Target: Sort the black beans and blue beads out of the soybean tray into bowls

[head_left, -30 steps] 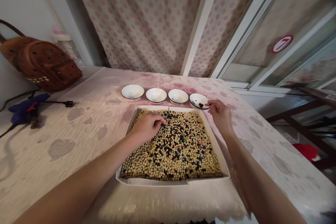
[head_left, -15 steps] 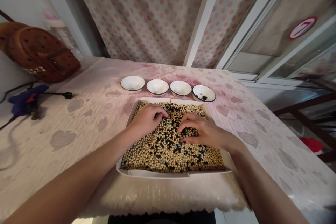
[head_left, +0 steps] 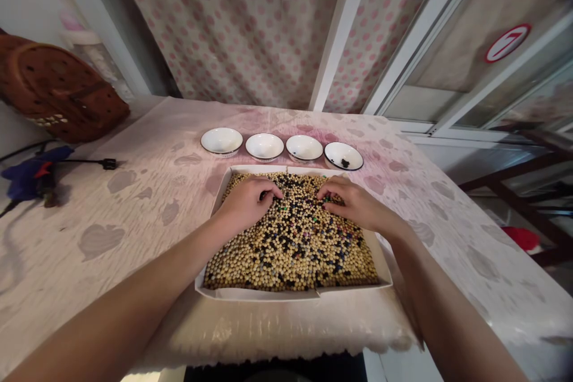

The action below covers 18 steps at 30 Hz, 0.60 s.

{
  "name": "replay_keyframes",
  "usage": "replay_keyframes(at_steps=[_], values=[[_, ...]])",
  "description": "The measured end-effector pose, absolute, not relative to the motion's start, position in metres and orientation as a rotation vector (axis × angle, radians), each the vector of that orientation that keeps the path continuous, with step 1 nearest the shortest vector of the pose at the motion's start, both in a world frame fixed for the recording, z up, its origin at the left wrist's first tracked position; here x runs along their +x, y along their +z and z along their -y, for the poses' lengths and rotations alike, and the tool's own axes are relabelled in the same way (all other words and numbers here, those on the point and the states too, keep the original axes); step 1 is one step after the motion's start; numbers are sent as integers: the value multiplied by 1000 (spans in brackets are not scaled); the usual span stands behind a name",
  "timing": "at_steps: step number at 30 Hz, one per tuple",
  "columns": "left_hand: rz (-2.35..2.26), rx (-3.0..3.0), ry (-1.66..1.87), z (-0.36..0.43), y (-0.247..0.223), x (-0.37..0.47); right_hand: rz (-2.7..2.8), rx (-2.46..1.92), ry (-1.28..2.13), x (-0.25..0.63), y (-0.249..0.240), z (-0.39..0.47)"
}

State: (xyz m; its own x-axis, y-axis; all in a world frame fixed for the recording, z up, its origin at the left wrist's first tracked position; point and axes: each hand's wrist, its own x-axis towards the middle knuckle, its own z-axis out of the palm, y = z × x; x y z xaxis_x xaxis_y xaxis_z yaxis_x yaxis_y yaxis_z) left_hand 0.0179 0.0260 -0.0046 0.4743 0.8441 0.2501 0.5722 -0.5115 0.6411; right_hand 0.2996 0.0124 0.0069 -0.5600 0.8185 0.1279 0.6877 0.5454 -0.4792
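Note:
A shallow white box point(head_left: 259, 295) is filled with small round tan and black pieces point(head_left: 286, 250) like beans or beads, with a few green, blue and reddish ones among them. Over its left part, my left hand point(head_left: 250, 200) is closed, thumb and index tips brought together; whatever they pinch is too small to make out. My right hand point(head_left: 356, 203) lies low over the upper right part, its bent fingers apart from the thumb and touching the pieces. Behind the box stand several white bowls. The rightmost bowl point(head_left: 335, 152) contains a few black pieces; the bowl beside it point(head_left: 298, 146) has a tiny speck inside.
Two more white bowls, the leftmost point(head_left: 219, 138) and its neighbour point(head_left: 264, 144), complete the row. At the left are a brown bag point(head_left: 67, 86), a blue tool point(head_left: 31, 173) and a cable plug point(head_left: 108, 163). A patterned cloth point(head_left: 170, 245) covers the table.
My right hand has moved up and to the right across the pieces, away from the middle of the box. My left hand stays almost in place. The view has shifted slightly.

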Motion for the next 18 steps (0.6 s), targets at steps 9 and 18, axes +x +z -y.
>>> replay_keyframes(at_steps=[9, 18], values=[[-1165, 2236, 778, -25, -3, 18, 2387, -1294, 603, 301, 2, -13], [-1164, 2228, 783, -25, -3, 18, 2375, -1320, 571, 301, 1, -14]])
